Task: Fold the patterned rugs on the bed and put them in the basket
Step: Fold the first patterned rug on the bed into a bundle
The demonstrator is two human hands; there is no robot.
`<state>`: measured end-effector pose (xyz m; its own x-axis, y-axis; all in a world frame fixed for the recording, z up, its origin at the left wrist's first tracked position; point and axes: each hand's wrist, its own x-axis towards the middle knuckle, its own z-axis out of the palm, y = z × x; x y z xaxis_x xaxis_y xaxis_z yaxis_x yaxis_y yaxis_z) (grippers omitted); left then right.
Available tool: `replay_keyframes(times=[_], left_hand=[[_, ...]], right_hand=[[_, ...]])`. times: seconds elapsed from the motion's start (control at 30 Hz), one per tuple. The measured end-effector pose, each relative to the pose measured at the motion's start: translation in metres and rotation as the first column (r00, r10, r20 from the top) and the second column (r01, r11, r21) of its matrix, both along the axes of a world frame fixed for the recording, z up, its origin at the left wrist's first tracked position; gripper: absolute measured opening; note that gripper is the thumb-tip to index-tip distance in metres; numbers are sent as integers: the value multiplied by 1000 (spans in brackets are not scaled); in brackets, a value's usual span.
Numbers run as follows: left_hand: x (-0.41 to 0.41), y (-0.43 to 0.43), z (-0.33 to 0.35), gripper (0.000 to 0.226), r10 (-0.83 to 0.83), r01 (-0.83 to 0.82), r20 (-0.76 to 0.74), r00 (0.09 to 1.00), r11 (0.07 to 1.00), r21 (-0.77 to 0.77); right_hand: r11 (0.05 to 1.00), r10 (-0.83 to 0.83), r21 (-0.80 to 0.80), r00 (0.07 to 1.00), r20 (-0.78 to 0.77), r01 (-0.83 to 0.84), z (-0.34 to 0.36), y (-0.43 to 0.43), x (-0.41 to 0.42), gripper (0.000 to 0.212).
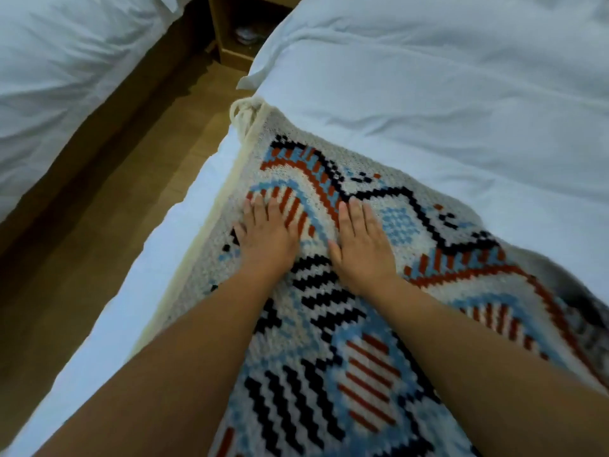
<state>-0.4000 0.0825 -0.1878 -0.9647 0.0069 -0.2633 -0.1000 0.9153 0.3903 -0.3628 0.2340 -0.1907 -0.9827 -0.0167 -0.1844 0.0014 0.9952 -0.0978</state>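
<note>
1. Pressing flat on the knitted rug with blue, red, black and cream patterns (329,324), both bare hands lie palm down, side by side.
2. The left hand (267,237) has its grip wide open, fingers straight and close together, holding nothing.
3. The right hand (361,245) is the same, flat and open, only touching the rug.
4. The rug lies on the white bed (461,103), near the bed's left edge.
5. A cream yarn tassel (245,112) sits at the rug's far corner.
6. The rug's near end and right side are cut off.
7. A second white bed (66,67) stands across the brown wooden floor (108,209).
8. Something blurry sits in the wooden nightstand (240,28); I cannot tell what.
</note>
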Motion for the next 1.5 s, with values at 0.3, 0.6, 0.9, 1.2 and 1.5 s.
replay_keyframes(times=[0.3, 0.6, 0.9, 1.2, 1.5], left_hand=[[148, 80, 38, 61, -186, 187, 42, 982, 982, -19], [323, 240, 89, 63, -315, 314, 79, 946, 949, 26], [425, 350, 113, 58, -461, 458, 100, 882, 887, 61], [436, 424, 84, 60, -579, 587, 200, 791, 809, 21], [413, 506, 58, 71, -499, 534, 232, 835, 836, -123]], right_hand=[[998, -27, 51, 999, 18, 26, 56, 77, 139, 64], [997, -76, 28, 993, 86, 74, 115, 228, 328, 62], [973, -229, 55, 943, 242, 223, 128, 362, 443, 64], [930, -361, 27, 897, 254, 367, 102, 426, 466, 71], [986, -166, 42, 944, 283, 161, 63, 519, 426, 96]])
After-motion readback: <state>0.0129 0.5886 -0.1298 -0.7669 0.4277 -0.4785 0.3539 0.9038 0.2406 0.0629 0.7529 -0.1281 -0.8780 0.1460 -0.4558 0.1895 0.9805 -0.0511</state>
